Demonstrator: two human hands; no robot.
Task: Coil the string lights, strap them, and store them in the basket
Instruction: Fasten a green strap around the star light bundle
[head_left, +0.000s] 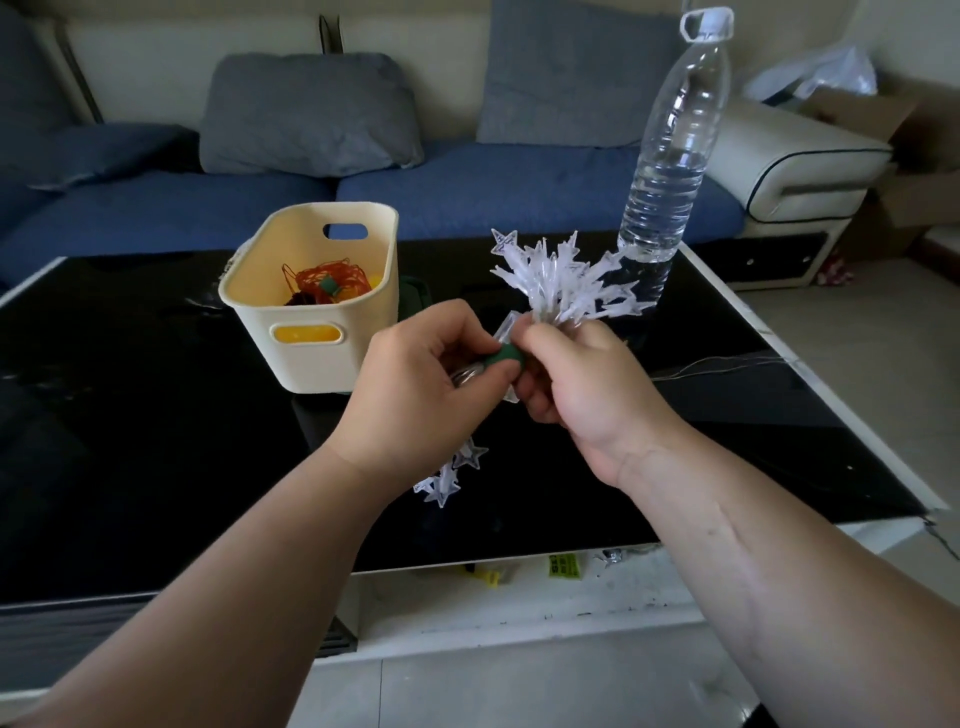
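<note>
Above the black table, the left hand and right hand pinched the green strap at the string lights' middle. The bundle slanted near-left to far-right, and the basket stood beyond, nearer the left hand.

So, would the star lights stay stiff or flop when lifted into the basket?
Probably floppy: some star lights dangle below the left hand, and thin wire trails across the table. Their pointed tips may snag. Clear plastic suggests lightness.
</note>
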